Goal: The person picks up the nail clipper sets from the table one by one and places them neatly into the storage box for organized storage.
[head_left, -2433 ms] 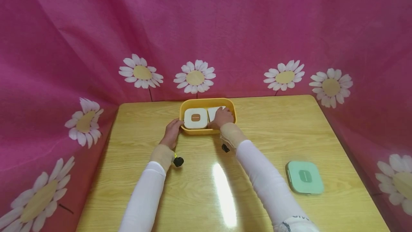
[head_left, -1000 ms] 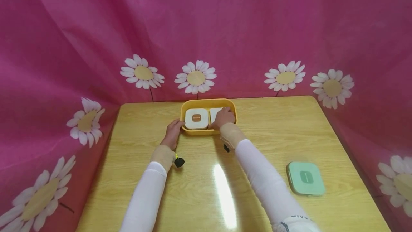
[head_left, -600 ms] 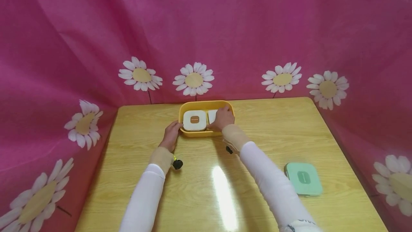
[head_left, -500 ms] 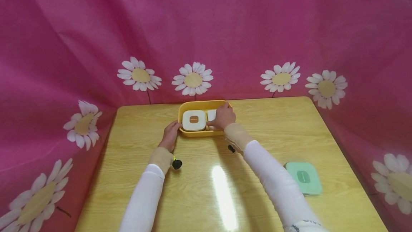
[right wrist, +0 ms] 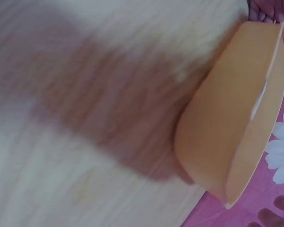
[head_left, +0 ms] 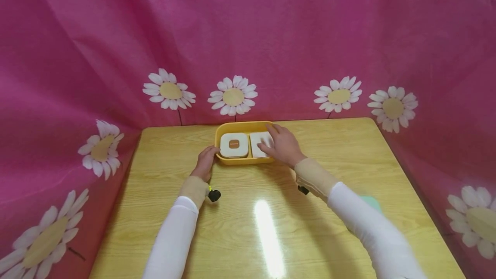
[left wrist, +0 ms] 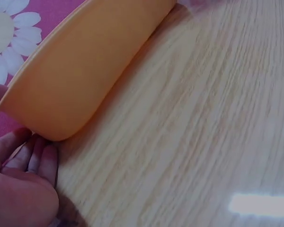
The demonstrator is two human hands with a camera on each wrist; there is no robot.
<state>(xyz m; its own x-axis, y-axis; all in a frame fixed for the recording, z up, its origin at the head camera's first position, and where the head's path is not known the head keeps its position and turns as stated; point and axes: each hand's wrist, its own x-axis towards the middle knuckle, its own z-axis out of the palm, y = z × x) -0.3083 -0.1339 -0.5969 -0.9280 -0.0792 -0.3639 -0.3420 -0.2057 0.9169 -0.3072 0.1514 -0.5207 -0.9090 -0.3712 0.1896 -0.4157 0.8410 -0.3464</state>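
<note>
A yellow oblong bin [head_left: 248,161] stands at the back of the table, holding two white square boxes side by side. The left box [head_left: 226,150] has a brown label on top; the right box [head_left: 256,142] is partly covered by my right hand [head_left: 287,146]. That hand hovers at the bin's right end with thumb and fingers spread, holding nothing. My left hand [head_left: 204,164] grips the bin's left end. In the left wrist view its thumb lies at the rim, its other fingers against the lower corner of the bin wall [left wrist: 80,71].
A mint-green square box [head_left: 371,202] lies on the right of the wooden table [head_left: 162,227], mostly hidden behind the right sleeve [head_left: 372,231]. A pink cloth [head_left: 271,33] with printed daisies hangs close behind the bin and along both sides.
My right hand has let go of the right white box and drawn away to the right, uncovering more of it. The right sleeve now hides most of the green box. My left hand stays put.
</note>
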